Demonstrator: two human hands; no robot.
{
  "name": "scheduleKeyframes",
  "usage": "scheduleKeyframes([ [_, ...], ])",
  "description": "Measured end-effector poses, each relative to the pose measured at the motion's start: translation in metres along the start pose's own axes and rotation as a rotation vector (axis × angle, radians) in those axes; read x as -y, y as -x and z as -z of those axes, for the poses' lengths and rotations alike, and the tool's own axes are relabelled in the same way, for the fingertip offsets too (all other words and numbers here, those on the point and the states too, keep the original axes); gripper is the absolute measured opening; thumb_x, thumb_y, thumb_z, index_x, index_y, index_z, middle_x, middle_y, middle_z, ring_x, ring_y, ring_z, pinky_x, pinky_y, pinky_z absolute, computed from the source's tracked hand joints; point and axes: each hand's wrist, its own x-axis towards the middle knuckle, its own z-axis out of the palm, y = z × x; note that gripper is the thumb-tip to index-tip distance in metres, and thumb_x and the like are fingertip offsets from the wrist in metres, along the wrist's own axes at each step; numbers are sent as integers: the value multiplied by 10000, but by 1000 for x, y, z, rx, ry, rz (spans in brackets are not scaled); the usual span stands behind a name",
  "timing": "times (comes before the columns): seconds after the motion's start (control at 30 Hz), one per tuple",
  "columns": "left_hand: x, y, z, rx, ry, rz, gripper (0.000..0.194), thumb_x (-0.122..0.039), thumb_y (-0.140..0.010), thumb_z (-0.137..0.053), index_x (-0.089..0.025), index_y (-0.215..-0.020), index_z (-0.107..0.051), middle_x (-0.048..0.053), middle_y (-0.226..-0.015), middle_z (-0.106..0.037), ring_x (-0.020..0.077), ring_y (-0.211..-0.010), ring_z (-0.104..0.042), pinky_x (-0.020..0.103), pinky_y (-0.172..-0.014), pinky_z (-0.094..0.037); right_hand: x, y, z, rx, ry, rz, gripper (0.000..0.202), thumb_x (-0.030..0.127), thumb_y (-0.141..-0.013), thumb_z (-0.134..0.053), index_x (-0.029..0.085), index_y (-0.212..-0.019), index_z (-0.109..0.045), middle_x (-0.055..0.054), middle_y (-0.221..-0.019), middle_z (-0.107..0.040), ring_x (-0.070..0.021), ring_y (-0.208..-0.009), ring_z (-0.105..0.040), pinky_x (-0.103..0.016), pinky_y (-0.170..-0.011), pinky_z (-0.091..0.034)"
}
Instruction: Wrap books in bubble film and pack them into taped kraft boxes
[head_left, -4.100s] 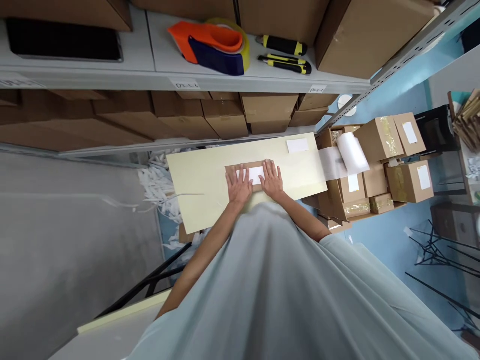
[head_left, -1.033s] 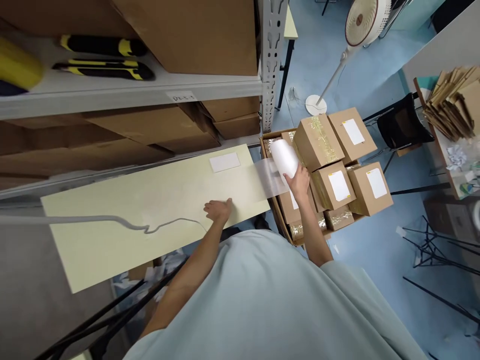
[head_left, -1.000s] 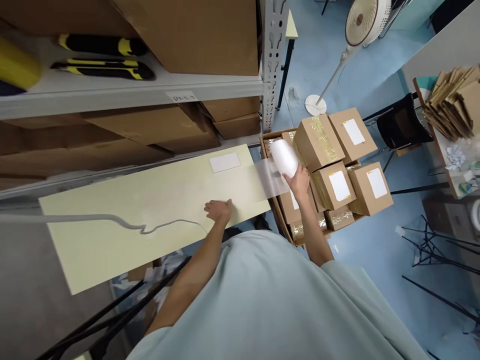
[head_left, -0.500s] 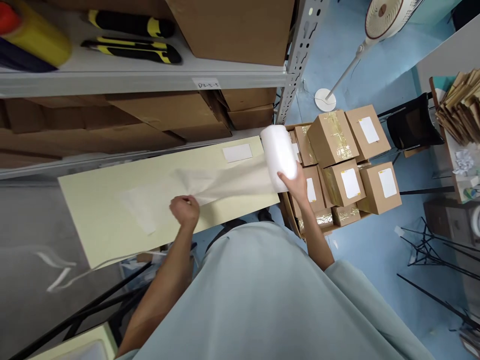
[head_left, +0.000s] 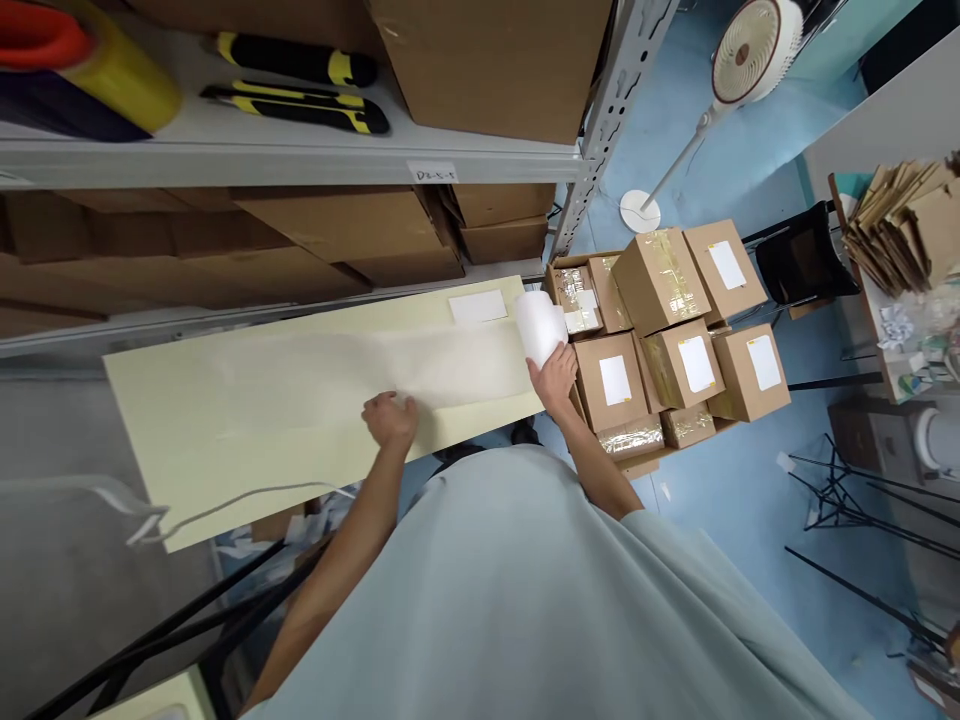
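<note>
Your right hand (head_left: 555,375) closed round near end of white roll (head_left: 538,325), at right end of pale yellow board (head_left: 202,485); translucent sheet (head_left: 352,368) lies leftward from roll across board; your left hand (head_left: 391,418) half curled at sheet's near edge, thumb apart, cannot tell if pinching it; cartons (head_left: 662,365) just right of roll

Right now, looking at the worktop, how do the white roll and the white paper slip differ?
The white roll is a thick cylinder, while the white paper slip is a flat rectangle. The right hand grips the roll's near end; no hand touches the slip. Both are white.
</note>
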Motion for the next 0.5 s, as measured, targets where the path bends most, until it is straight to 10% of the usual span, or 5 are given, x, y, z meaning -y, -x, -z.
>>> scheduleKeyframes([
  [0.3, 28, 22, -25, -38, -10, -60, 485, -302, -1035, -567, -46, -1447, -580, 293, -1575, -499, 431, -1490, -466, 600, -1258, -409, -6, 19, -1, -45, 84, 160, 940, 520, -1128, -537, -51, -1775, -163, -344, -1853, -85, -431, -1743, -86, -602, -1383, -192],
  [0.5, 48, 31, -42, 83, -148, -433, 733, -438, -1019, -629, -91, -1647, -476, 265, -1825, -280, 438, -1716, -220, 577, -1378, -260, -22, 32, -2, 55, 179, 186, 796, 365, -1127, -559, 99, -1805, -238, -286, -1848, -226, -395, -1705, -280, -533, -1333, -342],
])
